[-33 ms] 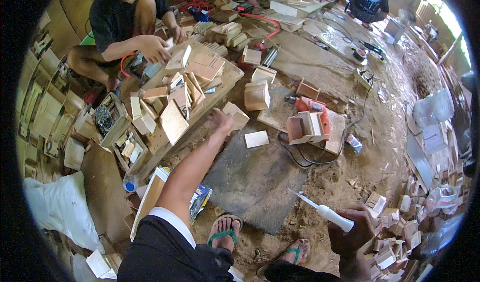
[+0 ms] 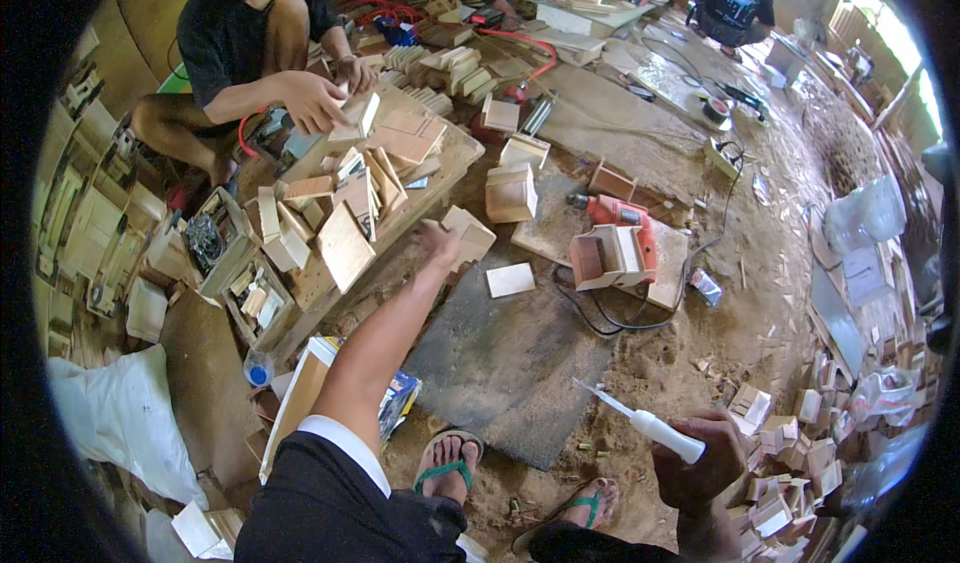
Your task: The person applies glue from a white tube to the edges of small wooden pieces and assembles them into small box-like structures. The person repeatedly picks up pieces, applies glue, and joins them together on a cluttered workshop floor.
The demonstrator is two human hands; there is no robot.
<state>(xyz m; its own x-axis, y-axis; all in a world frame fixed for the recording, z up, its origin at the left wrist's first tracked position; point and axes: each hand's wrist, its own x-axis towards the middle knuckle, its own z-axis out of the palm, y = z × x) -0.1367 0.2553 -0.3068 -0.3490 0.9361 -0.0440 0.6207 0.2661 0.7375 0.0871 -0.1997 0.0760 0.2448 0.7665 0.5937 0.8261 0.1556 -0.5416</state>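
Observation:
My left arm reaches forward beside the low work table. My left hand [image 2: 438, 243] is at the left edge of a small pale wooden box [image 2: 468, 237] and appears to grip it; part of the fingers is hidden. At the lower right, my right hand [image 2: 703, 455] is closed round a white squeeze bottle [image 2: 665, 438] with a long thin nozzle, which points up and left. Between my hands, a dark flat board [image 2: 510, 363] lies on the ground. A thin pale wood piece [image 2: 511, 280] rests at its far edge.
Wood pieces cover the low table [image 2: 455, 168], where another person's hands [image 2: 318, 101] work. An orange power drill [image 2: 622, 218] with a cord lies behind a small wooden box [image 2: 607, 256]. Another wooden box [image 2: 511, 193] stands farther back. Many small boxes [image 2: 775, 443] are heaped at right.
The view has shifted very slightly. The other person's hand on the far side of the table has moved a little; both of my hands keep their places.

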